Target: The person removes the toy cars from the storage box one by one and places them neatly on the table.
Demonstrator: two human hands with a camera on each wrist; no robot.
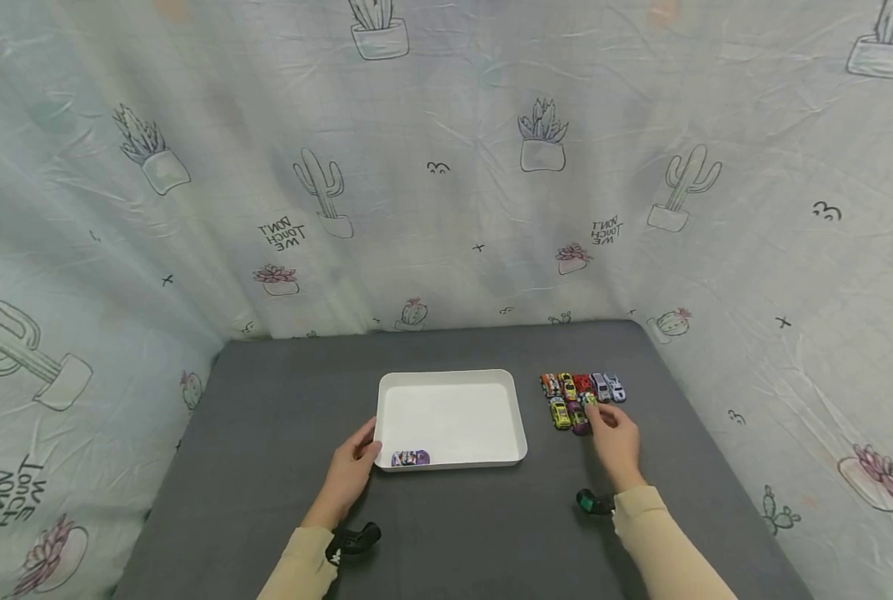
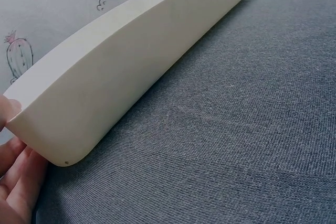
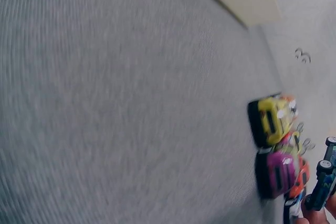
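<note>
**Toy cars by the right hand, white tray steadied by the left**

Toy cars (image 1: pixel 581 396) sit in a tight cluster on the grey table (image 1: pixel 266 433), toward its right edge and nearer the far edge than the near one. Two rows: the back row runs orange, yellow, red, grey, white-blue; the front row has a yellow car (image 1: pixel 560 413) and a purple car (image 1: pixel 577 417) side by side.

Right hand (image 1: pixel 615 433) is at the near right of the cluster, fingers curled down onto a car at the right end of the front row. In the right wrist view a dark car (image 3: pixel 323 184) is lifted with its wheels showing, fingertips pinching it at the frame's bottom corner. That view is motion-blurred; the yellow and purple cars are just beside it on the cloth.

White tray (image 1: pixel 452 379) sits mid-table, left of the cars and apart from them. One purple-and-white car (image 1: pixel 411 458) lies inside at its near left corner, against the near wall.

Left hand (image 1: pixel 356 462) rests at the tray's near left corner, fingers relaxed and fairly straight, touching the outer wall. The left wrist view confirms it: fingers lie against the tray's rounded corner, no wrap around it.

Cactus-print fabric (image 1: pixel 446 167) hangs behind the table and on both sides of it. Cream sleeves on both arms, with a dark wrist mount on each.
</note>
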